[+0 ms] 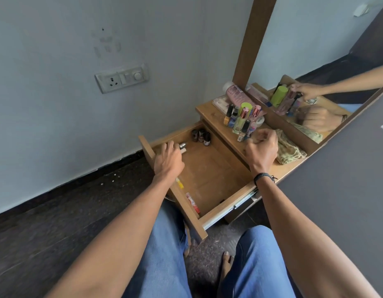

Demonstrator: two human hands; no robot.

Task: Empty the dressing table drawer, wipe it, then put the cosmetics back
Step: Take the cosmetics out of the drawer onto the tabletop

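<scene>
Drawer [207, 175] pulled wide open below the desk [210, 112], seen from the head view, mostly bare wood inside. Emptying or restocking, hard to call from here. Standing crowded on the desk: cosmetics bottles [243, 119], plus a pink pouch [240, 96] behind them. Left in the drawer: three dark little bottles [201, 136] upright in the far corner, a yellow tube [179, 183] and a red tube [192, 203] lying along the front wall. Left hand [168, 161] down inside the drawer, grip clamped on silver-capped tubes [183, 147]. Right hand [261, 149] hovering over the desk edge, fingers curled together (holding anything? cannot tell). Cloth [290, 149] crumpled just beside that hand, touching the mirror [315, 50] base.
</scene>
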